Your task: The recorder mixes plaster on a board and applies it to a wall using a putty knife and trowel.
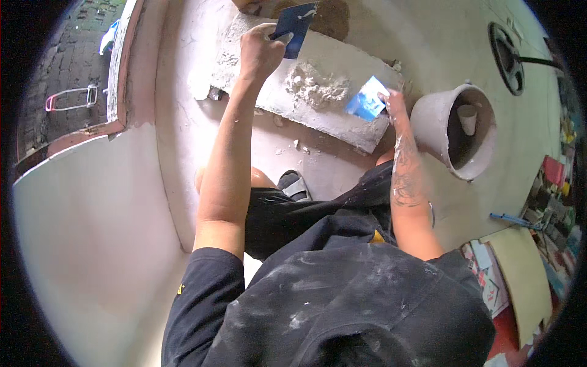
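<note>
My left hand is closed round a dark blue flat scraper, raised over the far left part of a plaster-smeared board. A smear of pale plaster sits near the scraper's upper edge. My right hand grips a lighter blue flat scraper above the board's right end. Between the two scrapers, a lumpy heap of wet plaster lies on the board. More plaster is spread thickly along the board's left side. The right hand is close to the bucket's rim.
A plaster-coated bucket lies tilted at the right, a small cup inside it. Beyond it is a black wheel-shaped object with a rod. Clutter lines the far right. A white panel and a pink-handled frame are at left.
</note>
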`<state>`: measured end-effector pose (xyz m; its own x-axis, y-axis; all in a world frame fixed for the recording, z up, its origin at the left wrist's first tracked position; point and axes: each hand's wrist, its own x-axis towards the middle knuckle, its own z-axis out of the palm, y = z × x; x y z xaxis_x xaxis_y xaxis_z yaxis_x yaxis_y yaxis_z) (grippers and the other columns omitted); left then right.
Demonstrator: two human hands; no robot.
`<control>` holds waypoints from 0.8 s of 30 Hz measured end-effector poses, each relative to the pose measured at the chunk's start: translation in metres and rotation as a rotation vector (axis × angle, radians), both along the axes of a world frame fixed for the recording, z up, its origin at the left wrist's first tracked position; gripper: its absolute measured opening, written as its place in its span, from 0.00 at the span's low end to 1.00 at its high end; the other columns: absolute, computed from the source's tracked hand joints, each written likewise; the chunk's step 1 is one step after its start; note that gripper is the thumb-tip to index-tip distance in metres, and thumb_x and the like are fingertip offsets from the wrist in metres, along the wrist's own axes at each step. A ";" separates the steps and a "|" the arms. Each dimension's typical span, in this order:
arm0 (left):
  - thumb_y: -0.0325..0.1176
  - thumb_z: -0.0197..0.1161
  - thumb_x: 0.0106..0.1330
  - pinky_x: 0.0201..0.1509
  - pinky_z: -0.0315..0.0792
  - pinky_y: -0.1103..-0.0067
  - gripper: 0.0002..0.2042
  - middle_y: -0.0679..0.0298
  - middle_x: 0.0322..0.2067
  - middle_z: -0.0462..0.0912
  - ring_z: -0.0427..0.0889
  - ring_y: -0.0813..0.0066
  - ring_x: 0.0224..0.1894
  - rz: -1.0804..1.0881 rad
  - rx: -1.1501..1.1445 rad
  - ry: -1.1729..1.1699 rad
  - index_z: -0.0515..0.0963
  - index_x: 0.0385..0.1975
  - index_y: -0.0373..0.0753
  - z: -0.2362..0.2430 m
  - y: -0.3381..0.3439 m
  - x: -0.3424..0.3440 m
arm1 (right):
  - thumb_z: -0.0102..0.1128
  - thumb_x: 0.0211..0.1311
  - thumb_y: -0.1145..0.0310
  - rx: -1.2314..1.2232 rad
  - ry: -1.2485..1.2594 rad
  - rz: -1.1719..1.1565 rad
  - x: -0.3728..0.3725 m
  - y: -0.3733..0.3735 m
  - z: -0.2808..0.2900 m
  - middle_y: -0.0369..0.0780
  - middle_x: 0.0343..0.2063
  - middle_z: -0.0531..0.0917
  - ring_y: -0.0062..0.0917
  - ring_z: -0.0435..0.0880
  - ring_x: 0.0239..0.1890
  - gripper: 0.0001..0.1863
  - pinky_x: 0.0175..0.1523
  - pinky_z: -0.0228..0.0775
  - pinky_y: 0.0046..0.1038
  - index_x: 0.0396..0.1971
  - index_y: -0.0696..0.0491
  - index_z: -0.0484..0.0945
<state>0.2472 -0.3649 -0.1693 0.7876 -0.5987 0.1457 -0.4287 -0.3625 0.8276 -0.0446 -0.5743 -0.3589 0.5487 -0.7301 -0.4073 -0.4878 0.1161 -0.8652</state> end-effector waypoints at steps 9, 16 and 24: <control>0.18 0.57 0.45 0.45 0.73 0.74 0.13 0.47 0.33 0.81 0.81 0.59 0.39 0.053 -0.043 -0.106 0.79 0.33 0.30 0.027 0.012 0.003 | 0.65 0.50 0.66 -0.069 0.364 0.116 0.027 0.029 0.005 0.38 0.18 0.79 0.21 0.75 0.18 0.12 0.22 0.65 0.27 0.24 0.61 0.80; 0.20 0.56 0.44 0.44 0.73 0.72 0.13 0.47 0.32 0.81 0.81 0.56 0.38 0.185 -0.098 -0.184 0.80 0.32 0.30 0.041 0.022 0.011 | 0.62 0.44 0.59 -0.345 0.631 -0.040 0.075 0.097 0.015 0.56 0.31 0.82 0.48 0.82 0.35 0.23 0.44 0.70 0.38 0.28 0.68 0.79; 0.21 0.55 0.43 0.42 0.73 0.68 0.10 0.45 0.29 0.80 0.80 0.50 0.36 0.229 -0.302 -0.144 0.80 0.26 0.32 0.058 0.034 0.010 | 0.55 0.47 0.66 -0.389 0.759 -0.021 0.136 0.109 0.022 0.56 0.38 0.81 0.47 0.81 0.43 0.17 0.48 0.71 0.38 0.32 0.65 0.80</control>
